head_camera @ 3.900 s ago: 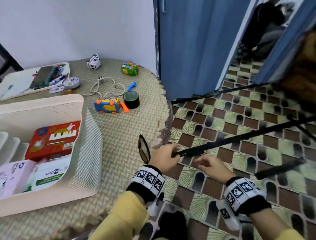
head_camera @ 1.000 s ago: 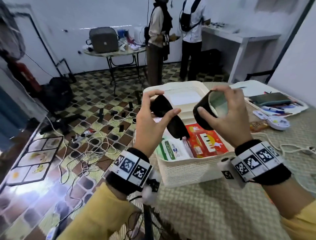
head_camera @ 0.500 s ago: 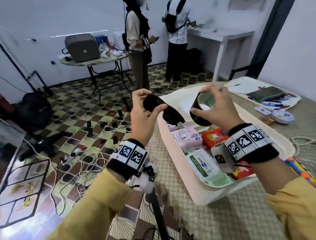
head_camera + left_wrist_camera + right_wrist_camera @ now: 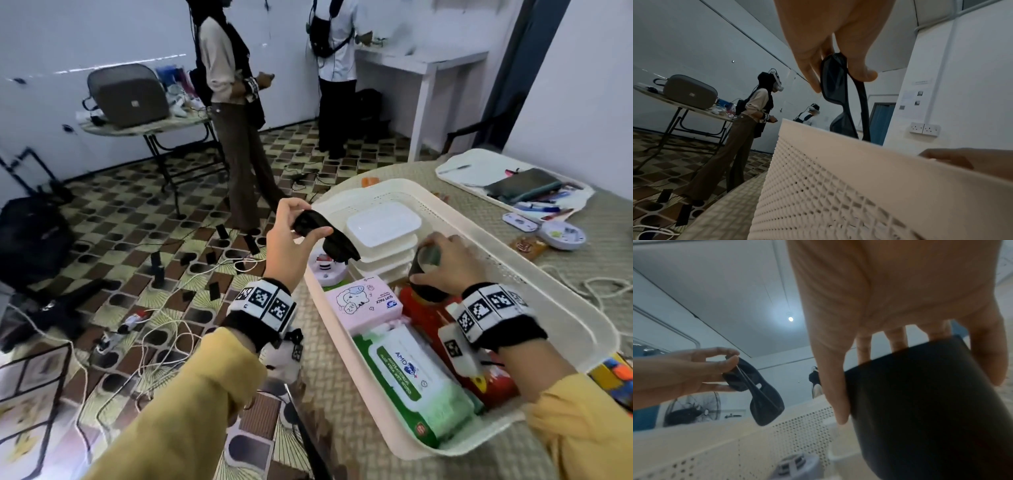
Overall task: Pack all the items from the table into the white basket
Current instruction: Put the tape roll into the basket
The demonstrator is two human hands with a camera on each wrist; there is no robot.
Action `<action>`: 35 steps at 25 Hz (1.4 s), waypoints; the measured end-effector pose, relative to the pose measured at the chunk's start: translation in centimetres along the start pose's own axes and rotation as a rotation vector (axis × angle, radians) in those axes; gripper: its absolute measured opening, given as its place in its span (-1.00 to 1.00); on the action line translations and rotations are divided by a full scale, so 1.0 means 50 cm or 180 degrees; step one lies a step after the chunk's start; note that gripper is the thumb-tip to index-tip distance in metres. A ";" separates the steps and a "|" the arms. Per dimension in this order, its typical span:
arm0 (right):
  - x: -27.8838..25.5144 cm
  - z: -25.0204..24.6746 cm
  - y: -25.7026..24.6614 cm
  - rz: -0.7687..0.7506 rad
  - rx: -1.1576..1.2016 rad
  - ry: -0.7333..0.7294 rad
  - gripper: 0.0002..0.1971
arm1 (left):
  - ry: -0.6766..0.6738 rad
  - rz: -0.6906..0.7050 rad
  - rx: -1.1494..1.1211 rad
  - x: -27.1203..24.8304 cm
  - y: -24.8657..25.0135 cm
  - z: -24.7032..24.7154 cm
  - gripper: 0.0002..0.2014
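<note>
White plastic mesh forms the wall of the white basket [image 4: 507,240], which sits on the woven-covered tabletop [image 4: 342,428] and already holds a good deal: a stack of white lidded boxes [image 4: 382,222], a pink tissue pack [image 4: 363,303], a green-and-white wipes pack [image 4: 411,380], a red box [image 4: 431,318] and a small white gadget [image 4: 325,270] at the near-left wall. The left hand [image 4: 291,240] pinches folded black sunglasses [image 4: 325,236] between thumb and fingertips; they hang above the basket's left rim, lower lens over the boxes (the left wrist view shows them dangling just past the rim). The right hand [image 4: 448,263] is inside the basket, fingers curled round the rim of a black cup [image 4: 426,277], which is low over the red box; whether it touches is hard to tell. Right of the basket lie a white cord [image 4: 582,287], a round white device [image 4: 563,234], a snack packet [image 4: 525,246] and a white tray [image 4: 455,168] of pens and a dark case. An orange-and-blue toy [image 4: 616,380] peeks out beside the right sleeve. Beyond, two people stand on the patterned floor [image 4: 120,212] strewn with cables.
</note>
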State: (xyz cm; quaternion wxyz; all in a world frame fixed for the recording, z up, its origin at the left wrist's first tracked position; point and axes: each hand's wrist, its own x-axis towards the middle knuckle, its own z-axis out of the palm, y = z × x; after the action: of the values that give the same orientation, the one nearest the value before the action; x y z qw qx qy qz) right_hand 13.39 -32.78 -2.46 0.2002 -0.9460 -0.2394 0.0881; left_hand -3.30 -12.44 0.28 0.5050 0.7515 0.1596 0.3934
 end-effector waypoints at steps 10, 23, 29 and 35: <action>0.002 0.016 0.043 0.0083 -0.0106 0.0217 -0.41 | -0.0850 -0.0159 0.0490 0.077 -0.090 0.045 -0.67; 0.179 -0.056 0.058 0.0338 -0.0443 0.0326 -0.56 | -0.2444 0.0241 0.0619 0.197 -0.156 0.073 -0.73; 0.182 -0.045 0.073 0.0421 -0.0493 0.0341 -0.56 | -0.3164 0.1108 0.0882 0.209 -0.151 0.112 -0.79; 0.185 -0.041 0.084 0.0442 -0.0450 0.0352 -0.56 | -0.3792 0.0795 0.1350 0.214 -0.175 0.128 -0.83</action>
State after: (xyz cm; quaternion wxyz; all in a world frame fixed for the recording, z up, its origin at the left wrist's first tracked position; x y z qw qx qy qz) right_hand 23.71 -32.33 -3.05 0.1394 -0.9754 -0.1675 0.0324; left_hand 9.71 -5.84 -4.00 0.2979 0.9376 -0.1625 -0.0757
